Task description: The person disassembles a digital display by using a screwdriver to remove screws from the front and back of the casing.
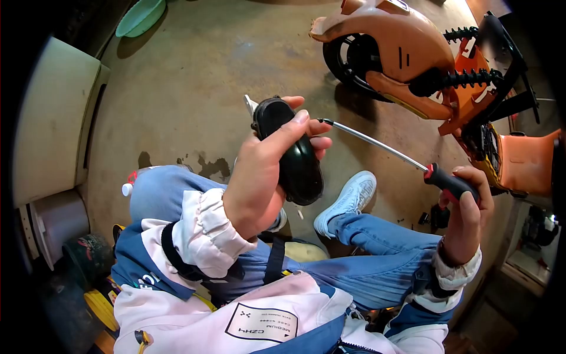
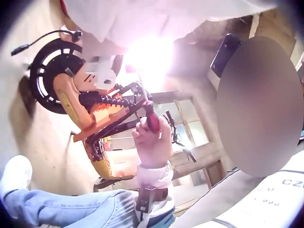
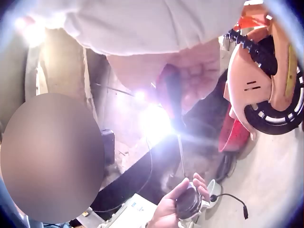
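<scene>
In the head view my left hand (image 1: 253,177) grips a glossy black oval housing (image 1: 300,168), its thumb laid across the front. A white piece (image 1: 250,105) sticks out behind the housing's upper end. My right hand (image 1: 469,215) holds a screwdriver (image 1: 383,144) by its black-and-red handle. The steel shaft points toward the left hand, and its dark tip (image 1: 325,121) ends right at the left fingertips. From the right wrist, the housing (image 3: 188,203) shows below the screwdriver shaft (image 3: 182,154). Glare washes out part of the left wrist view around the shaft.
An orange scooter (image 1: 413,53) with black coil springs lies at the upper right. A green basin (image 1: 140,17) sits on the floor at the back left, near a pale cabinet (image 1: 53,118). Small black parts (image 1: 433,218) lie by the right knee. Bent legs in jeans (image 1: 377,253) are below.
</scene>
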Motion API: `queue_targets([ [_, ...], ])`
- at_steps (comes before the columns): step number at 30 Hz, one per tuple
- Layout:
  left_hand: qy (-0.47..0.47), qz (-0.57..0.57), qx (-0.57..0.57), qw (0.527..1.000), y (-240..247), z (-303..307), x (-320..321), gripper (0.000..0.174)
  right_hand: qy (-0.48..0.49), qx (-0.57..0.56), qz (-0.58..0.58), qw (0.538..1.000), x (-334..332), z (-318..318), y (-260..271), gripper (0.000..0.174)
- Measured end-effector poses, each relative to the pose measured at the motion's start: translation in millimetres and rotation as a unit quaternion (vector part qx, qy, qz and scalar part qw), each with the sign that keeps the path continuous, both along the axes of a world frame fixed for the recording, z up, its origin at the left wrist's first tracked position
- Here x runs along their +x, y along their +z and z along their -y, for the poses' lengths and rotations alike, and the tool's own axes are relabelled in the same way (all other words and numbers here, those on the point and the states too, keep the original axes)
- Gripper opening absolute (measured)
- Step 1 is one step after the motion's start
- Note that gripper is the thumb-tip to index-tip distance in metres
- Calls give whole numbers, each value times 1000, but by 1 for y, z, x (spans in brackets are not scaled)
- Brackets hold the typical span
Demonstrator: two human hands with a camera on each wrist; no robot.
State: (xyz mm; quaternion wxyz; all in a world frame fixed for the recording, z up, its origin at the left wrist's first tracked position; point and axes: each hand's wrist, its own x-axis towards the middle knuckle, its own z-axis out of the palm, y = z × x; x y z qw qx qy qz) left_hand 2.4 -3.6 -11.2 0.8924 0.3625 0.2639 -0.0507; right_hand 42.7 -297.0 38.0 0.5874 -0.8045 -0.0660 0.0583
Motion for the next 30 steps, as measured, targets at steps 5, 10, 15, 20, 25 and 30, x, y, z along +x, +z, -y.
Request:
queue_targets([
  [5, 6, 27, -22, 999, 3, 2, 1, 45, 4, 15, -1, 1000, 0, 1, 0, 44],
  [10, -3, 39, -17, 999, 3, 0, 0, 47, 6, 12, 4, 1000, 1, 0, 0, 45],
  [15, 1, 36, -23, 999, 3, 0, -1, 48, 7, 13, 2, 1000, 0, -1, 2, 46],
  [20, 4, 37, -17, 999, 3, -1, 0, 48, 8, 8, 3, 1000, 0, -2, 1, 46],
  [25, 4, 36, -10, 999, 1, -1, -4, 49, 10, 7, 0, 1000, -2, -1, 0, 47],
  [30, 9, 37, -9, 999, 2, -1, -2, 49, 14, 5, -3, 1000, -2, -2, 2, 47],
])
